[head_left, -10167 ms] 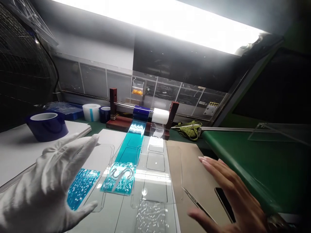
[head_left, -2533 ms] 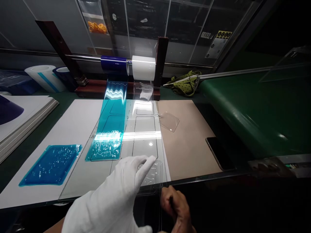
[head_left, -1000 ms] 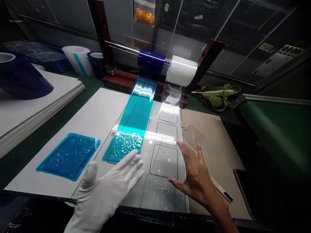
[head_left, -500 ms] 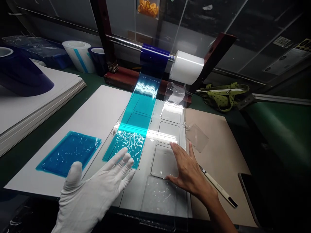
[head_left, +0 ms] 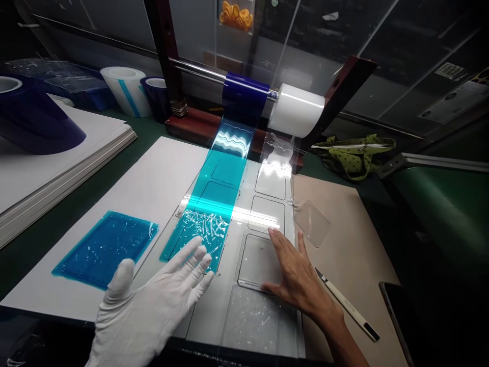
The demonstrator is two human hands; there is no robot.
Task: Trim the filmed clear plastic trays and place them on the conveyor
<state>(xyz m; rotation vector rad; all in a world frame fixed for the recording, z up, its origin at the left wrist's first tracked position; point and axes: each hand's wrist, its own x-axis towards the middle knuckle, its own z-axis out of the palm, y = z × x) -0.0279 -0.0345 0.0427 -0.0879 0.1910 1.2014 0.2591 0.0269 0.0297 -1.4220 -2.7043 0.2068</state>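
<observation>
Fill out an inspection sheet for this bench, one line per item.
Surface: white board and brown sheet on a green bench.
Job's things: clear panel under the right hand; blue film strip and clear film run from two rolls on a rod.
Clutter: blue film piece, pen, loose clear panel, spare tape rolls.
Grippers: left hand gloved, flat, open; right hand bare, flat, open.
Cables: nothing seen.
Surroundings: clear partition behind, green pouch.
</observation>
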